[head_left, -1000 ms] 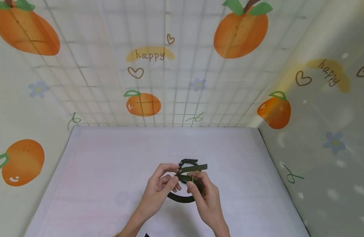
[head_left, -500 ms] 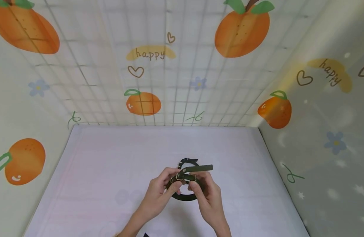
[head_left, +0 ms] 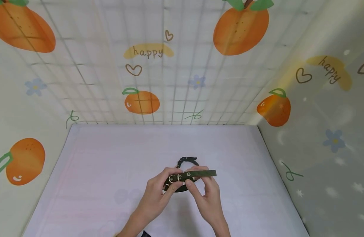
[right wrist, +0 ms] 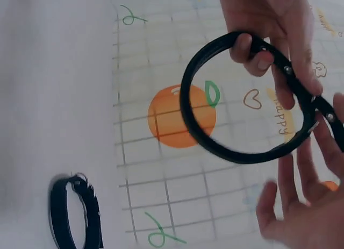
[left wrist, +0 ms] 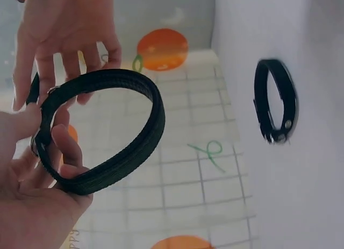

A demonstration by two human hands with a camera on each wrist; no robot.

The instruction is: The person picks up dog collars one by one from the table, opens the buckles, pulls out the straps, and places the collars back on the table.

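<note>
A dark green buckled collar (head_left: 199, 173), closed into a loop, is held up between both hands. It has a metal buckle, a ring and eyelets, and its free end sticks out to the right. My left hand (head_left: 156, 189) grips it by the buckle and ring; the loop (left wrist: 156, 117) hangs beyond those fingers in the left wrist view. My right hand (head_left: 206, 197) pinches the strap just right of the buckle, thumb in front. In the right wrist view, the right hand's other fingers (right wrist: 287, 179) extend below the strap.
Behind the hands a second, black collar (head_left: 188, 159) lies on the white table (head_left: 111, 158). A small dark object (head_left: 145, 234) shows at the bottom edge. Printed curtains (head_left: 142, 102) with oranges enclose the table at the back and sides.
The green strap's free end has swung down and straightened over the buckle, pointing right. My right thumb has shifted left onto the strap, and the lower loop has risen behind the hands.
</note>
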